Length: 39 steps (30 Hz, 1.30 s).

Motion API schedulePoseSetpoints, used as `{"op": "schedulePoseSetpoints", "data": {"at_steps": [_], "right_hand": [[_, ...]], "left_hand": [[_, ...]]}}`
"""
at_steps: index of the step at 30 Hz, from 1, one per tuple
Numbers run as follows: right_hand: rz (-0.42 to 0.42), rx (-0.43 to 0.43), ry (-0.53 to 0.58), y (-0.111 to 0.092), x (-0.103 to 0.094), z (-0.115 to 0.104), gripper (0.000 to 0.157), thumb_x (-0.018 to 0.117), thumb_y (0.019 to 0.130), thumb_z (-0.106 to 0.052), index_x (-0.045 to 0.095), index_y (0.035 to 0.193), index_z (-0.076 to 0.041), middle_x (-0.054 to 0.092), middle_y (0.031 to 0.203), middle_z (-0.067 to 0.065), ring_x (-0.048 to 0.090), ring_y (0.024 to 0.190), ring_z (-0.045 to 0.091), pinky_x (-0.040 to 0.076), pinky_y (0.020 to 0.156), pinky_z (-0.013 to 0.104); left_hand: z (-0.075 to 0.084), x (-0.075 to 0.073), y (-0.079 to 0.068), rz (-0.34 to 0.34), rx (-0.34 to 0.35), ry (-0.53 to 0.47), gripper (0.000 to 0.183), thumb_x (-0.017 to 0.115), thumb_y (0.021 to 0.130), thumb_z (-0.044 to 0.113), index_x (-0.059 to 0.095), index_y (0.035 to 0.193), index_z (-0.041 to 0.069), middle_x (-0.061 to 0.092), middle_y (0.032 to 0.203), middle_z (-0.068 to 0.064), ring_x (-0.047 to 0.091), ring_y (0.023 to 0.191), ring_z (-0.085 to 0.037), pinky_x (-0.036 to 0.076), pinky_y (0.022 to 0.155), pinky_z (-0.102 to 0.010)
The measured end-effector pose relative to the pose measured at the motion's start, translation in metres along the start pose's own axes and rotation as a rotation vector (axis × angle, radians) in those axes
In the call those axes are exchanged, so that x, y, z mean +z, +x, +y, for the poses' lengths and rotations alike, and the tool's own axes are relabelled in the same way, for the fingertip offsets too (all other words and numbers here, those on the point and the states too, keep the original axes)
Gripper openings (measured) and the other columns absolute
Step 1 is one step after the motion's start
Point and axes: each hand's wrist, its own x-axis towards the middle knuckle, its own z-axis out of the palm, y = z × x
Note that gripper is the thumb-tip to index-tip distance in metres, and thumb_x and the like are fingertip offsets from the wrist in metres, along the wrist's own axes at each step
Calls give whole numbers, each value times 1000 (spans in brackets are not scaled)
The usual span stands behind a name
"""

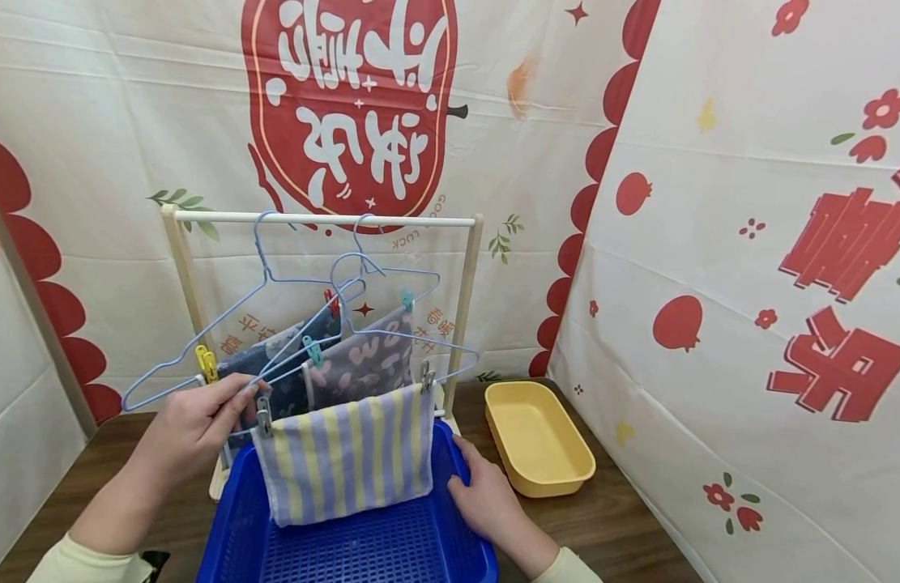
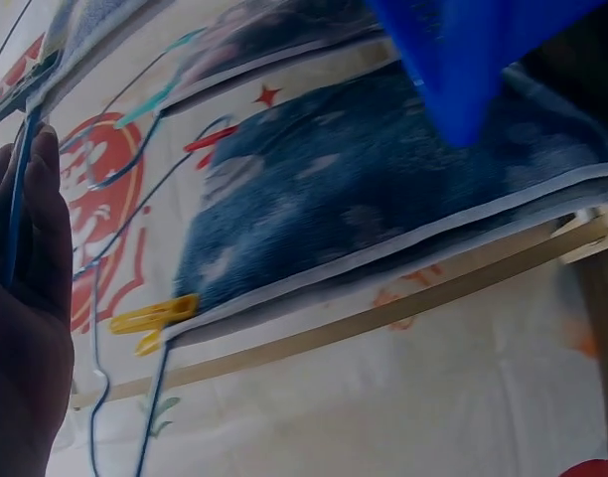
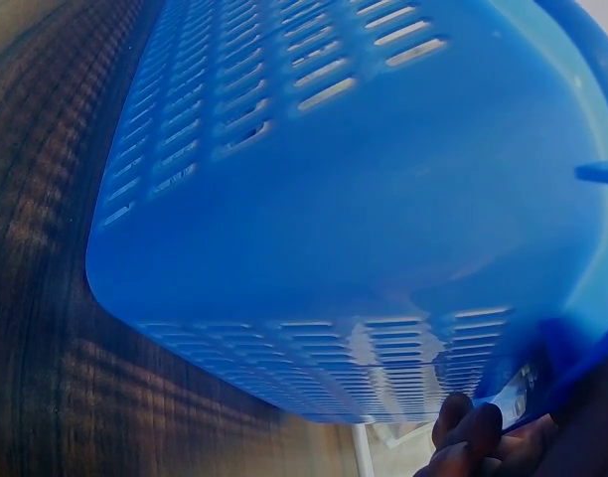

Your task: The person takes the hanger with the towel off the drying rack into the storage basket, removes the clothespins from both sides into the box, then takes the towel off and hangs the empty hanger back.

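White cloth [image 1: 129, 121] hangs behind a brown table [image 1: 624, 526].

Head view: the left hand [image 1: 198, 417] pinches a blue hanger [image 1: 345, 322]; its striped towel [image 1: 355, 453] hangs over the blue basket [image 1: 227, 518]. Hanging up seems the step; the hook [image 1: 334, 274] needs lifting to the rail [image 1: 420, 220].

Left wrist: a yellow peg [image 2: 155, 315] grips a dark towel [image 2: 334, 189].

Right wrist: the right hand [image 3: 473, 437] holds the basket's rim with bent fingers.
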Motion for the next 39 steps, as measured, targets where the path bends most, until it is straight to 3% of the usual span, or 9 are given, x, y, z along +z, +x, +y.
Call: {"op": "schedulePoseSetpoints", "data": {"at_steps": [8,15,22,33,39], "right_hand": [[-9,21,0,1,2,2,68,69,97,-11,52,163,-7,73,133,25,70,95,20,60,81,47],[5,18,11,0,2,0,69,70,95,-11,53,162,-8,73,134,25,73,105,24,62,84,51],[33,19,11,-1,3,-2,67,68,96,-12,55,161,-10,75,130,24,72,97,24,60,82,50],[47,6,-9,0,5,0,64,68,97,-13,57,159,-10,75,129,24,74,104,28,60,88,54],[56,3,-16,0,4,0,62,69,98,-15,58,159,-10,75,132,25,75,110,32,59,93,56]], "left_hand": [[-4,10,-15,-10,-46,-32,37,70,96,-15,78,115,16,66,79,19,58,66,2,48,60,-15],[-6,19,-27,-25,-53,-69,35,69,97,-15,77,113,16,65,77,20,58,64,2,48,59,-15],[-7,28,-39,-43,-75,-117,39,69,98,-15,76,114,20,64,76,21,56,63,4,43,55,-14],[-8,42,-56,-61,-105,-147,36,68,99,-14,76,111,19,64,74,20,55,63,5,43,55,-14],[-9,51,-61,-58,-72,-146,39,70,96,-15,75,111,21,63,74,21,53,63,7,42,56,-14]]}}
